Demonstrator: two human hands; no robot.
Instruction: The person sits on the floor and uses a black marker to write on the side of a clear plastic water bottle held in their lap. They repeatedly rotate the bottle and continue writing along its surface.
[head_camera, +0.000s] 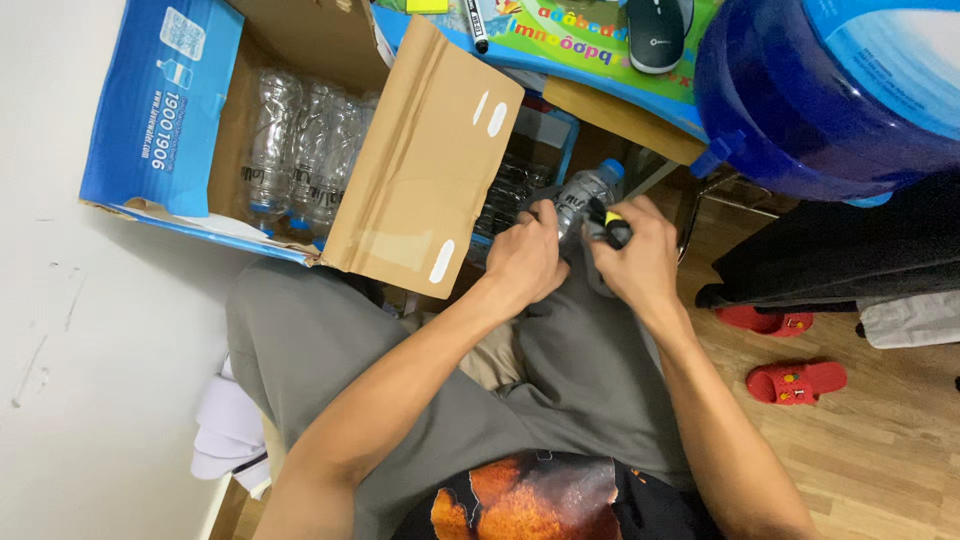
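Hands meet over the lap: the left hand (522, 262) grips a clear plastic bottle (585, 192), the right hand (640, 262) is closed around a black-and-yellow marker (610, 226) against it. The thin bottle might buckle or roll, skidding the tip. An open cardboard box (300, 130) of bottles sits far left.

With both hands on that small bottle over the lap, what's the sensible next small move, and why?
Probably steady the clear water bottle with the left hand and bring the black-and-yellow tool in the right hand against its side. The tool already sits beside the bottle, and the bottle lies tilted between both hands.
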